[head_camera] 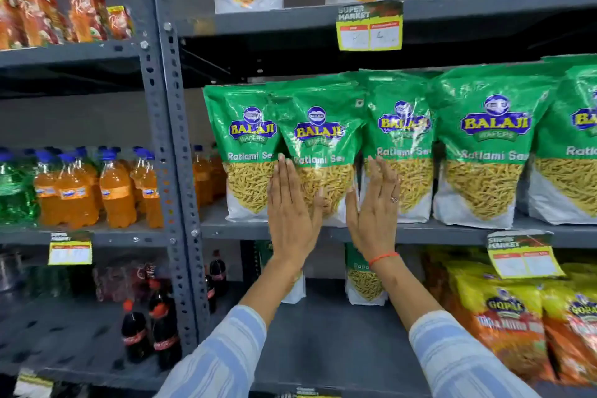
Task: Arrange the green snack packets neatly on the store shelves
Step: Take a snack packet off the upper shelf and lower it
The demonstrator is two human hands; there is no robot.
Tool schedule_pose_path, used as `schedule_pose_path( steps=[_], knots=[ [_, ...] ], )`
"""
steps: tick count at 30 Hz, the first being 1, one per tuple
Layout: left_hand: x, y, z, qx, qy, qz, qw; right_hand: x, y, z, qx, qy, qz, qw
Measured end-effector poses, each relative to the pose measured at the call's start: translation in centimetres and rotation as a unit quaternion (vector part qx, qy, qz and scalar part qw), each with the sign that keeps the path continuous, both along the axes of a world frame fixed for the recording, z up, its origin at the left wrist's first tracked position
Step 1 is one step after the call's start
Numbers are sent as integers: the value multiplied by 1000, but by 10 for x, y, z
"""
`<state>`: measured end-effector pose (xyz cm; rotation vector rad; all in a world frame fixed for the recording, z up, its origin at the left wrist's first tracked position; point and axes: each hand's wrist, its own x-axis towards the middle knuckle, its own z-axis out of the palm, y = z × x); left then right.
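Several green Balaji snack packets stand upright in a row on the middle grey shelf. The second packet from the left stands a little forward of its neighbours. My left hand is flat against its left edge, fingers straight and pointing up. My right hand is flat against its right edge, with a ring and an orange wrist thread. Both palms face inward and press the packet's sides without gripping. The leftmost packet and the third one flank it closely.
A grey perforated upright post borders the packets on the left, with orange soda bottles beyond it. Two green packets stand on the shelf below, next to yellow-orange packets. Cola bottles stand lower left. Price tags hang from shelf edges.
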<state>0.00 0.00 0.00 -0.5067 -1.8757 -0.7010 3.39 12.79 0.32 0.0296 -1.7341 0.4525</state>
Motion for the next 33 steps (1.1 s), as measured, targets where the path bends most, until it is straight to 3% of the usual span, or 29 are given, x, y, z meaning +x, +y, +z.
schedule_pose_path(
  steps=[6, 12, 19, 23, 33],
  knots=[
    [-2, -6, -20, 48, -117, -137, 982, -8, -13, -11, -94, -97, 72, 988],
    [-17, -7, -24, 103, -228, -248, 936, -7, -13, -15, -194, -193, 180, 945],
    [-26, -13, -7, 127, -313, -282, 898, 14, -9, 8, -222, -287, 229, 903],
    [-13, -21, -3, 146, -303, -300, 893, 24, -3, 6, -230, -274, 264, 896],
    [66, -43, -25, 179, -242, -331, 894, 69, -15, -42, -203, -159, 299, 919]
  ],
)
